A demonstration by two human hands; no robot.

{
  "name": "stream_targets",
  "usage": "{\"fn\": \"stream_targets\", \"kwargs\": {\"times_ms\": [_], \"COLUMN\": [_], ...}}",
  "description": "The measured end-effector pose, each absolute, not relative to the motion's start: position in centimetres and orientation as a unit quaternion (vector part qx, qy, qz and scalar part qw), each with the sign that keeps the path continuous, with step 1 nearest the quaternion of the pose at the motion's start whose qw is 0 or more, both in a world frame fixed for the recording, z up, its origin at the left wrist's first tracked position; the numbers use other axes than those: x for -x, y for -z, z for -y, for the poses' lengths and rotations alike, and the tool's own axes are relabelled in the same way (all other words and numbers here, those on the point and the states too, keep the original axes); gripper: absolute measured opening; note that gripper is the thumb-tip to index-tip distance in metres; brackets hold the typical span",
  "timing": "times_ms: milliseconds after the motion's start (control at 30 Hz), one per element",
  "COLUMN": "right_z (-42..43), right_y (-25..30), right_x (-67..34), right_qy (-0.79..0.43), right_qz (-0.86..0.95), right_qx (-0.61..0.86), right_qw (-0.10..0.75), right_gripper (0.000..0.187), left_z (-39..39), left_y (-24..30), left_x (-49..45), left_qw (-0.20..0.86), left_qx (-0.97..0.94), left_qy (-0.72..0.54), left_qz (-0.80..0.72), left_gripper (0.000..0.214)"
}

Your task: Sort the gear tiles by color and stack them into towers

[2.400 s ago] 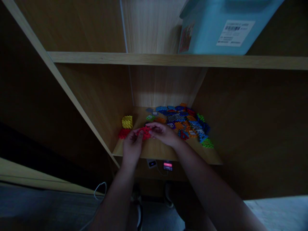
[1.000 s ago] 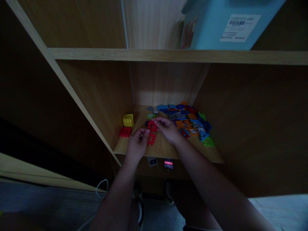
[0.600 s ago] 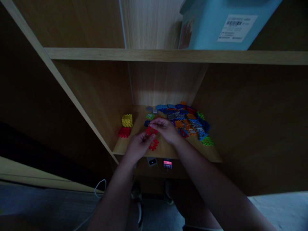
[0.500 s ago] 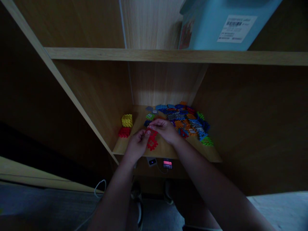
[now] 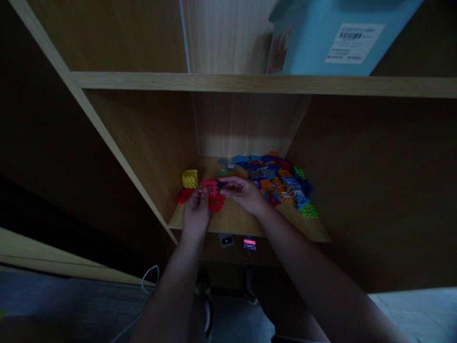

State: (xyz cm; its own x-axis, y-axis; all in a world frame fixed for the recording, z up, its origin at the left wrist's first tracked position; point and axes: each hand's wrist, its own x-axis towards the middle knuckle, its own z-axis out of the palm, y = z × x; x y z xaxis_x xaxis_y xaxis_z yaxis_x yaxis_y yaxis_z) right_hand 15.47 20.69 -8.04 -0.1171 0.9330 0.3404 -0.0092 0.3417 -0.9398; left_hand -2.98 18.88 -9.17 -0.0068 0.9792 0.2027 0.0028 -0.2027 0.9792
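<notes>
My left hand (image 5: 197,206) pinches a pair of joined red plastic building tiles (image 5: 210,186), notched along their edges and with small window-like grids. The tiles are held above the shelf board, just in front of a red stack (image 5: 183,195). Off to their right is my right hand (image 5: 243,191), empty, its thumb and index finger apart. A dark tile (image 5: 221,185) shows between those fingers and seems to lie on the shelf behind them. Farther back, a green tile (image 5: 224,172) is partly covered by the right hand.
A yellow walled tile block (image 5: 190,179) stands at the left. Mixed coloured tiles (image 5: 271,174) are heaped along the back and right. Overhead runs an upper shelf edge (image 5: 232,82) bearing a blue bin (image 5: 314,43). Below the board are a lit phone (image 5: 250,243) and a small white device (image 5: 226,240).
My left hand has carried the red tiles leftward, turning them. My right hand, which was pinching them, has let go and its fingers have parted.
</notes>
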Motion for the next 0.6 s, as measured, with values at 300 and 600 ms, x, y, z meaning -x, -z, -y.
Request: {"fn": "stream_targets", "kwargs": {"times_ms": [300,600], "right_z": [-20.56,-20.18], "right_y": [8.02,8.09], "right_x": [-15.33,-15.05], "right_qy": [-0.435,-0.423], "right_qz": [0.604,0.629], "right_qx": [0.358,0.350], "right_qw": [0.564,0.550], "right_gripper": [0.038,0.035], "left_z": [-18.76,-18.63], "left_y": [9.10,8.62], "left_x": [3.21,3.04], "left_qw": [0.524,0.600], "left_qx": [-0.517,-0.438], "left_qy": [-0.528,-0.556], "left_qz": [-0.423,-0.374], "left_gripper": [0.056,0.050]}}
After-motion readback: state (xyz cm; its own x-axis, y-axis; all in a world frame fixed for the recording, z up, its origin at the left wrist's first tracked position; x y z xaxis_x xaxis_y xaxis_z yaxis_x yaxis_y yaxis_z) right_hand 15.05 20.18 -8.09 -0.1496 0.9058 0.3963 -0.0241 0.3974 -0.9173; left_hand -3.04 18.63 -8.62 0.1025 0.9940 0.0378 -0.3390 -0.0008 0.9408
